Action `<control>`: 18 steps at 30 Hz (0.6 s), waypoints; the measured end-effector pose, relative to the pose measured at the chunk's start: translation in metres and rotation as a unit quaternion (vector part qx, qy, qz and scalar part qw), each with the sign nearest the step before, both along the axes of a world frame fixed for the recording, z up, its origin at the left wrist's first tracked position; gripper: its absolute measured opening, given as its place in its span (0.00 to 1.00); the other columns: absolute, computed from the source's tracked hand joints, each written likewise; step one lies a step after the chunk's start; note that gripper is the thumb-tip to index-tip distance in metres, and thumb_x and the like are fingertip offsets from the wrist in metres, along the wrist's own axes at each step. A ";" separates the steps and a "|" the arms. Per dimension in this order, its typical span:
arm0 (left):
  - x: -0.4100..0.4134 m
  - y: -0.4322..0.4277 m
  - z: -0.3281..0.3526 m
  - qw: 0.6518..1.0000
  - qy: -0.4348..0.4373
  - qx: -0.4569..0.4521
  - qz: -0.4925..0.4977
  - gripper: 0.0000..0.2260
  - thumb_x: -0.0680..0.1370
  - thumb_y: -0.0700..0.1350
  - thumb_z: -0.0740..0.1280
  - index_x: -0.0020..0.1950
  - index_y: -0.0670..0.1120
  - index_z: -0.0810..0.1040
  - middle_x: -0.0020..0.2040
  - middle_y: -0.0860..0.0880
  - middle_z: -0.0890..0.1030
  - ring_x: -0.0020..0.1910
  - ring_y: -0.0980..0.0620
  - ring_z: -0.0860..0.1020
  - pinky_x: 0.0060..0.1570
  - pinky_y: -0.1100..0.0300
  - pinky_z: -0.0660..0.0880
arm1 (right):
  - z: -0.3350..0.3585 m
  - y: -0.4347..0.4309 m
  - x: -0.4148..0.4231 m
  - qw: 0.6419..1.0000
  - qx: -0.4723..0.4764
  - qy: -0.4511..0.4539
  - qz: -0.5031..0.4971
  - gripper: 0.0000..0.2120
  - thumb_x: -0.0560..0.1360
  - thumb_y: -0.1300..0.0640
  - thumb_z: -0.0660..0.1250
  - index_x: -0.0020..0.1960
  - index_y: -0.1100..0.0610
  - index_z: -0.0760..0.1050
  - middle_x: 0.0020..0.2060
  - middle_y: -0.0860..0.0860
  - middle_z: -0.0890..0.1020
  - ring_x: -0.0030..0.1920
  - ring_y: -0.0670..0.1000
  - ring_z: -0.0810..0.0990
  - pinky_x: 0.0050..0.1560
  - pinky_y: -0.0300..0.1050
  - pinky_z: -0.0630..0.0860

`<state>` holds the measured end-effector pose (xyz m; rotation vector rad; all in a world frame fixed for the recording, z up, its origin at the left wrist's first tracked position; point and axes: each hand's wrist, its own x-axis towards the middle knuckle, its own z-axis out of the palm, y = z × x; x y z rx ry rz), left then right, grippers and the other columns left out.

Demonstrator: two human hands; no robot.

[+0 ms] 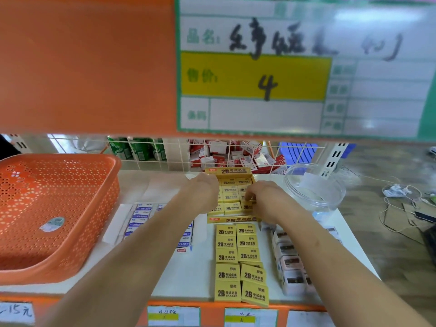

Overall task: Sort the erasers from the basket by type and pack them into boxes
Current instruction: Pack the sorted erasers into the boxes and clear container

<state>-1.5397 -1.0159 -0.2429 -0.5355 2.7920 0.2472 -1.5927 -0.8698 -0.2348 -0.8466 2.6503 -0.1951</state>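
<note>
A yellow "2B" box (pixel 227 171) stands open at the back of the white shelf, with several yellow erasers (pixel 230 197) packed inside. My left hand (pixel 204 193) rests against the box's left side, its fingers hidden from view. My right hand (pixel 263 197) pinches a yellow eraser (pixel 247 205) at the box's right front corner. Two columns of loose yellow 2B erasers (pixel 238 256) lie in front of the box. White and blue erasers (pixel 141 214) lie to the left under my left arm. Pale erasers with dark labels (pixel 291 263) lie to the right. The orange perforated basket (pixel 54 208) stands at the left.
A clear round plastic tub (pixel 315 185) stands at the back right. Behind a white wire grid (pixel 169 152) lie green packs and red-and-white boxes (pixel 236 154). An orange shelf edge with a price card (pixel 254 76) hangs overhead. Cables lie on the floor (pixel 401 194) to the right.
</note>
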 end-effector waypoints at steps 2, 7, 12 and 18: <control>0.003 0.000 0.001 1.000 0.011 0.003 0.002 0.05 0.75 0.39 0.68 0.51 0.43 0.80 0.49 0.46 0.81 0.45 0.50 0.81 0.48 0.55 0.80 | 0.000 0.001 -0.001 1.000 -0.005 0.002 0.002 0.15 0.75 0.59 0.69 0.60 0.53 0.77 0.57 0.51 0.76 0.52 0.52 0.76 0.52 0.41 0.73; 0.016 0.001 0.010 0.999 0.000 0.008 -0.044 0.17 0.74 0.50 0.72 0.57 0.43 0.76 0.55 0.47 0.77 0.49 0.51 0.75 0.53 0.55 0.77 | -0.007 0.000 -0.003 0.999 -0.016 0.037 -0.001 0.13 0.74 0.59 0.69 0.59 0.52 0.76 0.58 0.51 0.71 0.54 0.53 0.75 0.53 0.43 0.73; 0.016 0.005 0.007 0.999 0.034 0.012 -0.027 0.15 0.73 0.52 0.73 0.51 0.44 0.75 0.47 0.48 0.77 0.44 0.50 0.76 0.45 0.57 0.75 | -0.009 -0.003 -0.004 0.999 -0.018 0.040 0.001 0.11 0.72 0.56 0.73 0.50 0.53 0.73 0.52 0.50 0.71 0.47 0.50 0.72 0.46 0.42 0.70; 0.015 0.006 0.006 0.999 0.037 0.011 -0.024 0.19 0.71 0.57 0.73 0.49 0.45 0.73 0.46 0.49 0.74 0.44 0.51 0.74 0.43 0.58 0.73 | -0.008 -0.009 -0.003 0.999 0.001 0.042 0.018 0.17 0.70 0.49 0.74 0.46 0.53 0.67 0.46 0.49 0.69 0.46 0.50 0.71 0.46 0.42 0.70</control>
